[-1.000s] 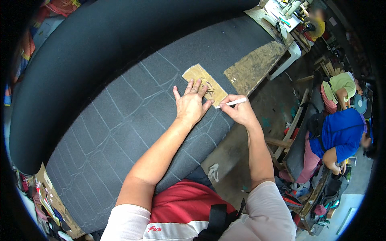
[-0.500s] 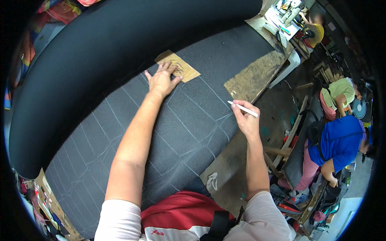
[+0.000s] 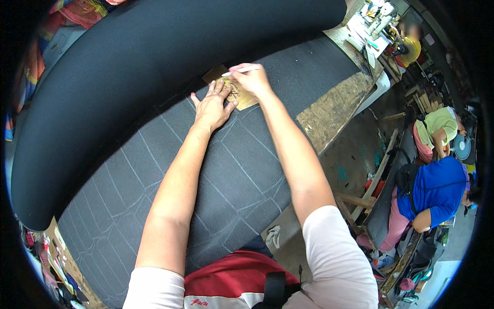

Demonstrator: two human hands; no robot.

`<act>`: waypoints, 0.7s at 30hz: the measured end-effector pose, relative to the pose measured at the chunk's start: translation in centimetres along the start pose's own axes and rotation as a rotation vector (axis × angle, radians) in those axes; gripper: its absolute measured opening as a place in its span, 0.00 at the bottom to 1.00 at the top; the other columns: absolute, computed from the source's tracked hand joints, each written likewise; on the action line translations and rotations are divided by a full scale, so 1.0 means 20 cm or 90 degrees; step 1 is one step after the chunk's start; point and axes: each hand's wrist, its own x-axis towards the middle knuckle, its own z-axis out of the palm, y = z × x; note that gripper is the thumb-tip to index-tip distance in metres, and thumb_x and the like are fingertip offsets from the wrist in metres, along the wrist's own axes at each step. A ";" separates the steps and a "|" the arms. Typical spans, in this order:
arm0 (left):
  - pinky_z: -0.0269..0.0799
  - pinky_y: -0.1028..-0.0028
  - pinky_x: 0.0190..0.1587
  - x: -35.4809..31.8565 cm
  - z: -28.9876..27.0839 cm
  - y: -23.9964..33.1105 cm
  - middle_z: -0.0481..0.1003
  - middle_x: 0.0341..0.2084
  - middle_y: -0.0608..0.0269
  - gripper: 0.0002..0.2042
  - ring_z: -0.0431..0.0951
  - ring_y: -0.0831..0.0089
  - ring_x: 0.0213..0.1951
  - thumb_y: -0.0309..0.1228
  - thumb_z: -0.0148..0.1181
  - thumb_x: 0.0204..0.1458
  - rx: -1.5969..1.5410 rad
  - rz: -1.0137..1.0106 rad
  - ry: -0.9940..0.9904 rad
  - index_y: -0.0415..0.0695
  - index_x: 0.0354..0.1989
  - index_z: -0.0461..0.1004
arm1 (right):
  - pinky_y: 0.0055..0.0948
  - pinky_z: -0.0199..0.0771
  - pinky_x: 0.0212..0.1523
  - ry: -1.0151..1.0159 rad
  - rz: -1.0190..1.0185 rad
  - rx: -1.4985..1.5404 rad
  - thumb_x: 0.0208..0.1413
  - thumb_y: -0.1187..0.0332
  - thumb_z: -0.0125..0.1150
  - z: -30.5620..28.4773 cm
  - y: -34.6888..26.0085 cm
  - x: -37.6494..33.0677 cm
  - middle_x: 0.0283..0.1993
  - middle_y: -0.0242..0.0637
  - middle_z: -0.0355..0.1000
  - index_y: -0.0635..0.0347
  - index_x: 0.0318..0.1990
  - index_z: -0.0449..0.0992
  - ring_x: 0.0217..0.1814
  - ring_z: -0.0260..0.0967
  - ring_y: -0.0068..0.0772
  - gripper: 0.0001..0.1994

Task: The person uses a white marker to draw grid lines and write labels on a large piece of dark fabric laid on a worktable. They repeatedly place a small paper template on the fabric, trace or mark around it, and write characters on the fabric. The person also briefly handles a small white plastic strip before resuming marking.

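My left hand [image 3: 212, 109] lies flat with fingers spread on a brown cardboard template [image 3: 246, 101], pressing it onto dark grey fabric [image 3: 226, 170]. Pale chalk-like outlines cover much of that fabric. In my right hand [image 3: 250, 81] is a white marking pen [image 3: 242, 69], held over the far right part of the template. Its tip points left, close to the template's far edge; whether it touches is too blurred to tell. Handwriting marks the template's face, partly hidden by my fingers. Just beyond the template rises a thick roll of black material [image 3: 154, 51].
A worn wooden board [image 3: 334, 110] shows at the fabric's right end. Far right stands a sewing machine [image 3: 383, 18] with a person in yellow [image 3: 410, 51]. People in light green [image 3: 437, 126] and blue [image 3: 440, 185] sit at the right. A wooden frame [image 3: 378, 172] stands on the floor.
My right hand has moved with the pen from the fabric's near right edge up and left to the template. The left hand still holds the template down.
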 end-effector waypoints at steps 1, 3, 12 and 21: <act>0.34 0.32 0.60 0.00 -0.01 0.01 0.54 0.66 0.63 0.25 0.49 0.64 0.68 0.46 0.55 0.52 -0.011 0.002 0.006 0.52 0.58 0.66 | 0.27 0.74 0.34 -0.037 -0.043 -0.026 0.44 0.67 0.64 0.05 0.01 0.04 0.28 0.38 0.78 0.59 0.29 0.81 0.30 0.76 0.29 0.07; 0.34 0.33 0.60 -0.01 -0.02 0.02 0.54 0.66 0.60 0.25 0.50 0.64 0.67 0.46 0.56 0.52 -0.021 -0.003 0.009 0.52 0.57 0.67 | 0.29 0.75 0.36 -0.066 -0.006 -0.101 0.43 0.63 0.66 0.13 0.03 0.10 0.29 0.38 0.78 0.57 0.28 0.81 0.31 0.77 0.33 0.08; 0.31 0.32 0.61 0.00 -0.06 0.04 0.51 0.67 0.61 0.30 0.46 0.66 0.69 0.44 0.54 0.53 -0.019 -0.041 -0.043 0.51 0.64 0.56 | 0.37 0.73 0.47 0.059 0.077 -0.258 0.39 0.63 0.69 0.24 -0.06 0.07 0.35 0.47 0.77 0.62 0.30 0.81 0.42 0.75 0.47 0.12; 0.29 0.32 0.60 0.01 -0.07 0.04 0.52 0.66 0.59 0.28 0.45 0.67 0.69 0.42 0.52 0.54 -0.022 -0.043 -0.086 0.50 0.63 0.57 | 0.38 0.72 0.48 0.093 0.134 -0.260 0.37 0.62 0.70 0.23 -0.10 0.09 0.35 0.51 0.76 0.62 0.29 0.81 0.42 0.75 0.49 0.13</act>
